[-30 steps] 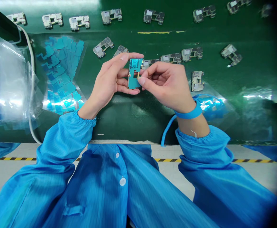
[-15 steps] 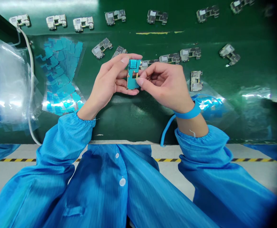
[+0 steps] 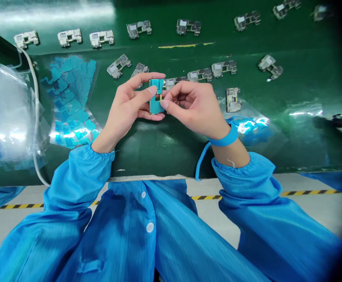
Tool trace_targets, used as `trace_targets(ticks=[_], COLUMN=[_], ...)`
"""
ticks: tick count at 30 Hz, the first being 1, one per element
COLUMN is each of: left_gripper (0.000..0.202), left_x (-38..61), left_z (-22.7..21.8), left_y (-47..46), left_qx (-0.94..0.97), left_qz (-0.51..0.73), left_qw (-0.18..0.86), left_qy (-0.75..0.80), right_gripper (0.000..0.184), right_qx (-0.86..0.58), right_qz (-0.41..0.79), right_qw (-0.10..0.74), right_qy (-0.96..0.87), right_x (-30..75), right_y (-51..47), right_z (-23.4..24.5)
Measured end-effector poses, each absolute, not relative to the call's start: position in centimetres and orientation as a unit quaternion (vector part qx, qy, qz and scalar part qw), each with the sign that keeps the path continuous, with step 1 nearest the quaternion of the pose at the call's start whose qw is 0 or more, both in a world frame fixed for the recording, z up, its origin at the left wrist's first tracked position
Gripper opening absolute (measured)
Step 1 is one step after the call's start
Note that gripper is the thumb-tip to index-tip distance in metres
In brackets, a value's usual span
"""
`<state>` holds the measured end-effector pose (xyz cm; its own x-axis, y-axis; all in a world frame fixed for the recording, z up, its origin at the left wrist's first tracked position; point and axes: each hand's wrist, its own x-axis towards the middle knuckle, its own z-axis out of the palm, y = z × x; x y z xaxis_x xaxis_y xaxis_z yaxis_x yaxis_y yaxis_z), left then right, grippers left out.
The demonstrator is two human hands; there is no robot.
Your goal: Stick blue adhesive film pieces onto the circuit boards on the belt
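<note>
Head view: left hand point(image 3: 125, 105) and right hand point(image 3: 196, 109) grasp a blue-filmed circuit board point(image 3: 155, 105) between their fingertips point(image 3: 152, 90); more boards without blue film point(image 3: 118, 66) lie farther out.

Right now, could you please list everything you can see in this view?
teal circuit board: one, teal and gold, between the hands
metal board assemblies: about fifteen, silver-grey, on the bench
green bench: one, green, under everything
blue film pieces: many, blue, left of the hands
clear plastic bag: one, clear, far left
white cable: one, white, left
coiled cord: one, blue, bench front
floor tape: one strip, yellow and black, floor
wrist strap: one, blue, right wrist
sleeves: two, blue, arms
left hand: one, bare, gripping board
right hand: one, bare, pinching board
</note>
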<state>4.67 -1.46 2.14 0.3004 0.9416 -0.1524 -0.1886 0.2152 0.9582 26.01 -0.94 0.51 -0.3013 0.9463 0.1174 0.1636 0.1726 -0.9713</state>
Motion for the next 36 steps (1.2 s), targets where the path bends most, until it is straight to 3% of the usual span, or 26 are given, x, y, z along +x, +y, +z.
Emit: trace_targets(ticks=[5,10,19,36], left_gripper=[0.057,0.059,0.069,0.085], left_x=[4.7,4.6,4.4,4.7], left_z=[1.4,0.8,1.0,2.9], left_y=[-1.2,-0.9,-1.1,-2.1], left_qx=[0.464,0.468,0.501,0.475], left_qz=[0.427,0.431,0.483,0.486], left_qw=[0.657,0.656,0.615,0.61], left_qy=[0.413,0.407,0.371,0.408], right_gripper=[0.034,0.038,0.053,0.059], right_qx=[-0.425,-0.431,-0.424,-0.409], right_qz=[0.473,0.451,0.433,0.485], right_qw=[0.404,0.41,0.481,0.438], right_qy=[-0.657,-0.666,-0.633,-0.637], right_x=[26.0,25.9,26.4,25.5], right_y=[-0.9,-1.0,-0.6,-1.1], right_z=[0.4,0.7,1.8,2.0])
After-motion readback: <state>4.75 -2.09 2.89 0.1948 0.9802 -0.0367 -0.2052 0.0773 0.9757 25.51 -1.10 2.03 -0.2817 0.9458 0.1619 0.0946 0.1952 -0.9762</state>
